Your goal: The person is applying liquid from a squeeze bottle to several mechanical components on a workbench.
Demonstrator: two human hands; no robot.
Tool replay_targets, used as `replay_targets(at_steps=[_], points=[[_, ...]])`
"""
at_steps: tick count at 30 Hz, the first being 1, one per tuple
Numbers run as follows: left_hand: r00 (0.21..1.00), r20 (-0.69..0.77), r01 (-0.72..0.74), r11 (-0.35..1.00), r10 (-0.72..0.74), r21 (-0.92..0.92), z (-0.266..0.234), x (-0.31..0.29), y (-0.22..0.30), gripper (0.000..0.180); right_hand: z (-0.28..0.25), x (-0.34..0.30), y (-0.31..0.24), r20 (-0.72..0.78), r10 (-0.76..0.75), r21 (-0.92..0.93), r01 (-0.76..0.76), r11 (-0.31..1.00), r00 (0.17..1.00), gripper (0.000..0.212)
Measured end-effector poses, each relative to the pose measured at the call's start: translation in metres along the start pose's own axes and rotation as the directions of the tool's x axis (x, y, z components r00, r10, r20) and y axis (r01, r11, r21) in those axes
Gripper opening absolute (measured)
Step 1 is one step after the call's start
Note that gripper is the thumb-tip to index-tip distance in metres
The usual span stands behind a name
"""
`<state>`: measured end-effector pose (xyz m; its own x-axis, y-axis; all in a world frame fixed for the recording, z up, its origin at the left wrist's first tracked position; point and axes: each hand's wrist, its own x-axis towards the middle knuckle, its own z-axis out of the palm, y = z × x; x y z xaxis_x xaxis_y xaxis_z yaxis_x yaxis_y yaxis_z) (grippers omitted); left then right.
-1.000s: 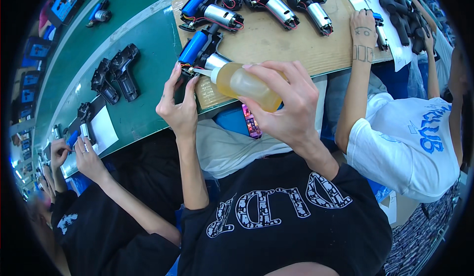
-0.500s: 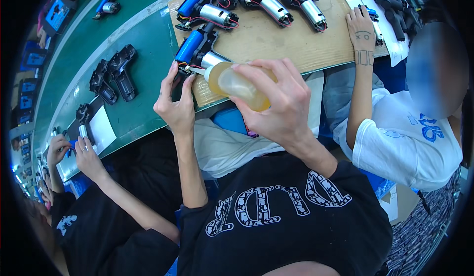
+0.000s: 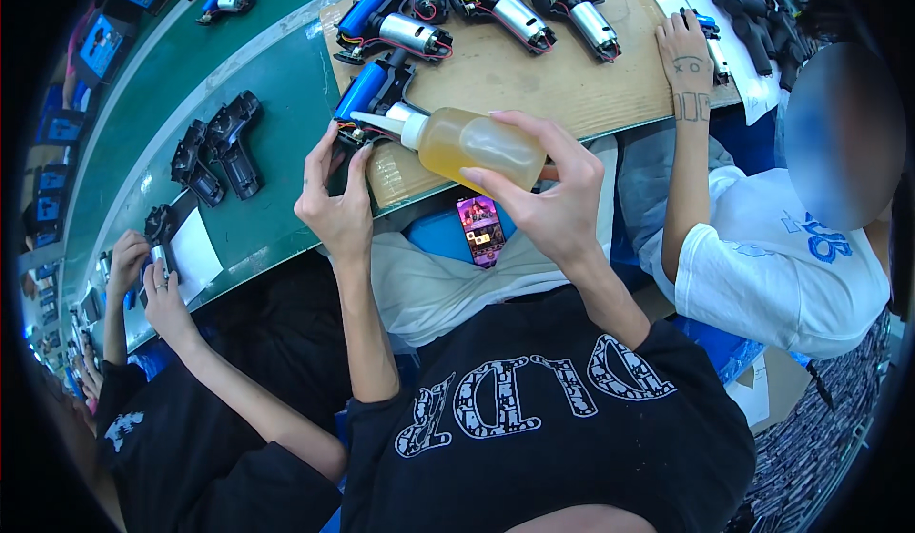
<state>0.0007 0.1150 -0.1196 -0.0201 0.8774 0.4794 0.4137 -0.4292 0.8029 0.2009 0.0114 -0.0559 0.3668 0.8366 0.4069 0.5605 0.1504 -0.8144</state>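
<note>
My right hand (image 3: 562, 199) is wrapped round a clear squeeze bottle (image 3: 477, 147) of yellowish liquid, tilted almost level. Its long pale nozzle points left, its tip near the lower end of a half-built power tool (image 3: 361, 92). That tool, a black half-shell with a blue cylinder, a silver motor and thin wires, lies at the cardboard's left edge. My left hand (image 3: 335, 211) holds its near end between thumb and fingers. The bottle's nozzle hides part of the motor. Whether the tip touches anything I cannot tell.
Several similar tool assemblies (image 3: 412, 33) lie along the far side of the cardboard sheet (image 3: 562, 90). Black shell halves (image 3: 233, 147) rest on the green table (image 3: 286, 75) at left. A lit phone (image 3: 479, 230) sits in my lap. Co-workers' hands (image 3: 684, 54) work on either side.
My right hand has tipped the bottle flatter, and the nozzle tip has shifted slightly up and left. The phone shows more fully. My left hand stays nearly in place; the left co-worker's hands have moved.
</note>
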Motion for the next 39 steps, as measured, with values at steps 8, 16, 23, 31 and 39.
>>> replay_targets(at_steps=[8,16,23,31,39], points=[[0.995,0.025,0.099,0.994,-0.098,-0.037,-0.004,0.004,0.005,0.050,-0.002,0.004,-0.001,0.010,0.214,0.306,-0.207,0.929,0.977,0.048],[0.984,0.050,0.169,0.986,-0.169,-0.008,-0.008,0.010,0.013,0.050,-0.001,0.024,-0.004,-0.010,-0.142,-0.068,0.141,0.988,0.990,0.048],[0.988,0.108,0.105,0.993,-0.110,0.052,-0.012,0.019,0.020,0.051,0.006,0.039,-0.026,0.037,-0.229,-0.220,0.231,0.948,0.973,0.051],[0.986,0.167,-0.003,0.994,-0.016,0.111,-0.016,0.026,0.015,0.050,0.015,0.047,-0.052,0.114,-0.245,-0.314,0.269,0.911,0.963,0.051],[0.991,0.130,-0.008,0.991,-0.010,0.136,-0.015,0.025,0.013,0.048,0.017,0.045,-0.048,0.083,-0.244,-0.302,0.257,0.918,0.966,0.051]])
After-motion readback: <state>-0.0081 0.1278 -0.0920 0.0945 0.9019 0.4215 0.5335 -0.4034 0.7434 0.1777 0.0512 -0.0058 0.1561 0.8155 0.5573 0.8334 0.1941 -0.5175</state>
